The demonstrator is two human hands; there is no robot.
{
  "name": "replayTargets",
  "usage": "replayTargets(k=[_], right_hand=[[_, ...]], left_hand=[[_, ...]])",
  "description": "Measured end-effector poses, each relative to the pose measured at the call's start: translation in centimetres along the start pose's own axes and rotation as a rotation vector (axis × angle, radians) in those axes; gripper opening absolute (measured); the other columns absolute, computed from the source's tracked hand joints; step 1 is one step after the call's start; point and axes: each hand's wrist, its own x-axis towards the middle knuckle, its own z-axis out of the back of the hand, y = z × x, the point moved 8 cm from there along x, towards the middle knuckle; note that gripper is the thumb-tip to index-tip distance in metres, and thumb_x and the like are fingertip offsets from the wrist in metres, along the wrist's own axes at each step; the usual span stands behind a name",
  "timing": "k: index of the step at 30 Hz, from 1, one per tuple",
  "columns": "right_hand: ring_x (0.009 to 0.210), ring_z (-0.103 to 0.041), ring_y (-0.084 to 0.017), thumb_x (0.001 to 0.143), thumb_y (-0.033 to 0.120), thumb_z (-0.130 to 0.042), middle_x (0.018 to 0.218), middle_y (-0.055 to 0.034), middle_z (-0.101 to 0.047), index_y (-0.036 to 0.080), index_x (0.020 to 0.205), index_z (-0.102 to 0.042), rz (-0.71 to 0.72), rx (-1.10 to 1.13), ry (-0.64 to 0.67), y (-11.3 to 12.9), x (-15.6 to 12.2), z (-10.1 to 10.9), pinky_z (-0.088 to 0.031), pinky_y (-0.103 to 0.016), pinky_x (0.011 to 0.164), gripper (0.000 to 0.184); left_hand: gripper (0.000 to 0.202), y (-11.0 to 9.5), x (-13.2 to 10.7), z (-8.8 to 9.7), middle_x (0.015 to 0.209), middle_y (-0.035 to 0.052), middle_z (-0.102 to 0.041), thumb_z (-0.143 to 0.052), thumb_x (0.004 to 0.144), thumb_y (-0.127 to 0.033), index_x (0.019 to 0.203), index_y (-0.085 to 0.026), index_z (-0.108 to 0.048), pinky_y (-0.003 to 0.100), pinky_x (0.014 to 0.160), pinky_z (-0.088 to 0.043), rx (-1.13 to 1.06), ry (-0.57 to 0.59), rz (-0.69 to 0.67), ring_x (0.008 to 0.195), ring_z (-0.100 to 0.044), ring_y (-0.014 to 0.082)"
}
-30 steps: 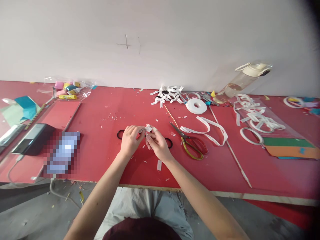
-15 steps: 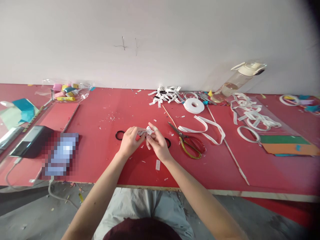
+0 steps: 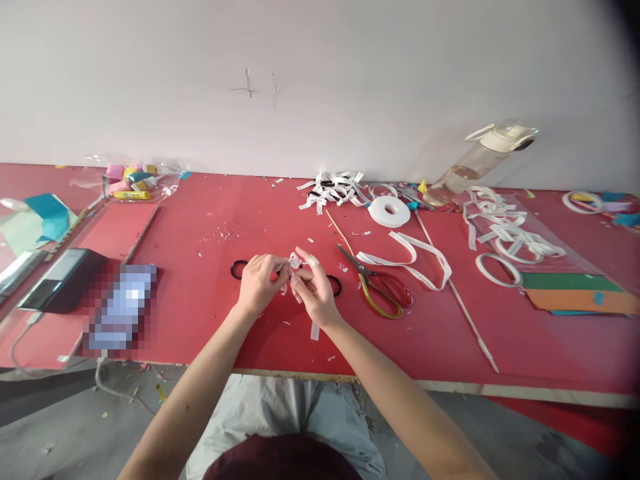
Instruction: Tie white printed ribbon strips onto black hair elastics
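Between my fingertips, just above the red table, is a looped white ribbon (image 3: 295, 261). My left hand (image 3: 261, 283) pinches it from the left, fingers closed. From the other side my right hand (image 3: 314, 288) grips it between thumb and fingers. A short ribbon end hangs below my fingers; the knot or fold itself is mostly covered. One black hair tie (image 3: 239, 269) lies by my left hand, and another black hair tie (image 3: 335, 286) is partly hidden behind my right hand. Scissors (image 3: 376, 283) with yellow and red handles lie to the right, blades slightly apart.
A white ribbon roll (image 3: 389, 211) and a heap of black-and-white bows (image 3: 333, 190) lie at the back. A long ribbon strip (image 3: 425, 274) is beyond the scissors. A bottle (image 3: 480, 160) leans on the wall; a phone (image 3: 123, 308) and black device (image 3: 65, 280) are left.
My fingers have shifted slightly around the white ribbon, and its loop has changed shape. A ribbon end now shows below my hands. The things on the table stay put.
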Motion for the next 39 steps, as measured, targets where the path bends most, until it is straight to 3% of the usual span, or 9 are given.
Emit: replayTargets(k=[4,11,16,20,23,28,32,39], right_hand=[[0.054,-0.046,-0.011,0.096,0.043,-0.053,0.066,0.0040,-0.052,0.024,0.142,-0.039,0.008,-0.007,-0.028,-0.2,-0.1,0.2,-0.039,-0.025,0.053,0.051],[0.058,-0.051,-0.013,0.096,0.045,-0.053,0.066,0.0026,-0.054,0.023,0.132,-0.045,0.068,-0.108,-0.015,0.4,-0.2,-0.2,-0.040,-0.027,0.056,0.043],[0.052,-0.045,-0.010,0.097,0.044,-0.052,0.063,0.0047,-0.050,0.023,0.116,-0.051,0.031,-0.160,-0.145,0.0,-0.1,0.9,-0.037,-0.024,0.052,0.028],[0.074,-0.058,-0.014,0.094,0.040,-0.058,0.088,-0.0036,-0.062,0.022,0.104,-0.057,0.138,-0.331,-0.317,1.2,0.1,2.4,-0.048,-0.026,0.066,0.021],[0.085,-0.060,-0.016,0.094,0.034,-0.058,0.101,-0.0073,-0.061,0.021,0.102,-0.058,0.248,-0.459,-0.355,2.3,0.2,2.6,-0.052,-0.029,0.075,0.015],[0.084,-0.063,-0.016,0.094,0.030,-0.056,0.099,-0.0070,-0.063,0.021,0.097,-0.058,0.266,-0.431,-0.378,2.3,0.1,3.2,-0.055,-0.029,0.075,0.010],[0.084,-0.066,-0.016,0.096,0.032,-0.054,0.097,-0.0067,-0.066,0.020,0.100,-0.059,0.279,-0.401,-0.370,2.1,0.1,3.2,-0.057,-0.029,0.074,0.013],[0.089,-0.068,-0.016,0.097,0.031,-0.055,0.099,-0.0072,-0.070,0.020,0.108,-0.064,0.311,-0.454,-0.435,2.1,-0.2,3.6,-0.058,-0.027,0.073,0.018]], left_hand=[[0.009,-0.6,0.0,-0.3,0.068,0.0003,-0.064,-0.054,0.089,-0.018,0.087,-0.021,-0.063,0.029,0.066,-0.043,0.032,0.031,-0.056,0.064,-0.058,0.0153],[0.008,0.3,-0.1,-0.2,0.066,-0.0004,-0.062,-0.054,0.087,-0.017,0.082,-0.021,-0.060,0.029,0.065,-0.043,0.031,0.015,0.024,0.062,-0.056,0.0154],[0.008,-0.4,0.2,0.1,0.067,-0.0007,-0.063,-0.054,0.090,-0.016,0.088,-0.021,-0.061,0.030,0.068,-0.043,-0.003,0.020,-0.061,0.063,-0.056,0.0154],[0.008,-0.9,0.2,0.1,0.068,-0.0002,-0.064,-0.054,0.091,-0.018,0.091,-0.021,-0.062,0.030,0.067,-0.042,-0.015,0.049,-0.059,0.062,-0.056,0.0154],[0.006,-1.2,0.3,-0.1,0.070,0.0008,-0.065,-0.056,0.091,-0.023,0.092,-0.021,-0.062,0.032,0.068,-0.043,-0.065,0.099,-0.027,0.064,-0.057,0.0162],[0.012,-0.5,0.1,-1.1,0.080,0.0024,-0.069,-0.056,0.095,-0.031,0.090,-0.021,-0.060,0.034,0.080,-0.048,-0.438,0.205,0.235,0.078,-0.065,0.0174],[0.014,-0.3,-0.2,-2.3,0.081,0.0013,-0.067,-0.060,0.094,-0.033,0.095,-0.020,-0.057,0.030,0.075,-0.050,-0.757,0.270,0.420,0.074,-0.064,0.0143],[0.024,0.5,-0.8,-3.5,0.079,0.0018,-0.066,-0.066,0.090,-0.035,0.104,-0.018,-0.056,0.026,0.066,-0.049,-0.936,0.336,0.595,0.072,-0.062,0.0138]])
